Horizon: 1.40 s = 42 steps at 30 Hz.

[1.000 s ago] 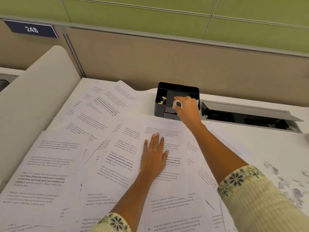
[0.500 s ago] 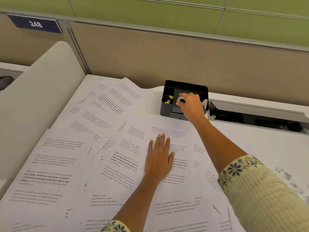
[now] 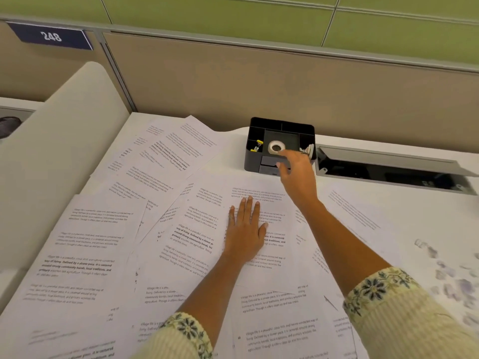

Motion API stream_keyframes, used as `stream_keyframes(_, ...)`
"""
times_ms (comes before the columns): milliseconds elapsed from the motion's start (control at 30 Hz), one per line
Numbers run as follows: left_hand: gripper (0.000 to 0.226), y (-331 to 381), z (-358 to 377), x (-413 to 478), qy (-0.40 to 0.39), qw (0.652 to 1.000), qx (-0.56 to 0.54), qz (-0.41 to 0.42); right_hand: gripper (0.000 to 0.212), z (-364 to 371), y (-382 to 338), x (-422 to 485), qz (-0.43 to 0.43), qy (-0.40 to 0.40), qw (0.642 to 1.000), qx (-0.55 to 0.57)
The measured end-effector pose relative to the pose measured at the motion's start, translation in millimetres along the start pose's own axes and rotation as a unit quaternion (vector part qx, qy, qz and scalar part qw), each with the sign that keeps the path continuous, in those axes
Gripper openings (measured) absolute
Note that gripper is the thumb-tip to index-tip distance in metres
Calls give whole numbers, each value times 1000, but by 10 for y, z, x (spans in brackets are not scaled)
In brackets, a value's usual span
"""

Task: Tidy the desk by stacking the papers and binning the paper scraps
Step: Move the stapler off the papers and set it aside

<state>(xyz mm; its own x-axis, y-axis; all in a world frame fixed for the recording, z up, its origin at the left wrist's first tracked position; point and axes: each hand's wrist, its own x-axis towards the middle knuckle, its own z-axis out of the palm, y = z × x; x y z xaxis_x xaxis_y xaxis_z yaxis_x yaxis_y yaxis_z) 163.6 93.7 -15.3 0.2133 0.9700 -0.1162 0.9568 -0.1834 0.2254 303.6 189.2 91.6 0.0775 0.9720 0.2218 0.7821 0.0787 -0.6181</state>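
White printed paper sheets (image 3: 166,255) beneath my flat left fingers (image 3: 248,209) look light, limp, slippery, best gathered by edges; right fingers (image 3: 288,158) relaxed, empty.

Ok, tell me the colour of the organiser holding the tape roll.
The organiser is black; head view.

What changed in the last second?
The right hand let go of the tape roll, which now lies in the middle compartment of the black organizer, and has drawn back slightly, fingers loose. The left hand stays flat on the papers; papers and scraps unmoved.
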Motion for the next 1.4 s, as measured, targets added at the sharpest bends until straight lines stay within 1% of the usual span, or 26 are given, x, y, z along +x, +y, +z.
stream_keyframes(67,67,-19,-53,1,-9,1000,-17,12,31,20,49,-251,22,-1,1000,9)
stream_keyframes(167,65,-49,-158,-52,18,998,-62,16,30,84,146,-637,67,-11,998,-15)
stream_keyframes(300,61,-65,-198,-280,22,997,-69,10,30,180,206,-1172,115,-17,993,-38)
stream_keyframes(500,56,-58,-71,-785,30,996,-88,15,34,336,102,-1921,108,-27,985,-132)
stream_keyframes(667,53,-22,11,-1096,43,995,-82,31,35,362,27,-2314,116,-39,983,-138)
stream_keyframes(833,54,146,29,-1323,49,994,-85,45,36,205,117,-2568,124,-36,982,-139)
stream_keyframes(1067,53,629,83,-1553,47,994,-79,54,38,-230,444,-2745,153,-20,980,-127)
stream_keyframes(1200,53,1141,171,-1729,47,995,-78,49,40,-618,770,-2949,164,-24,978,-129)
stream_keyframes(1300,55,1546,290,-1858,38,995,-66,63,43,-940,1046,-3084,183,-34,972,-141)
stream_keyframes(1400,56,1913,413,-1962,35,994,-80,64,45,-1267,1346,-3201,196,-46,966,-161)
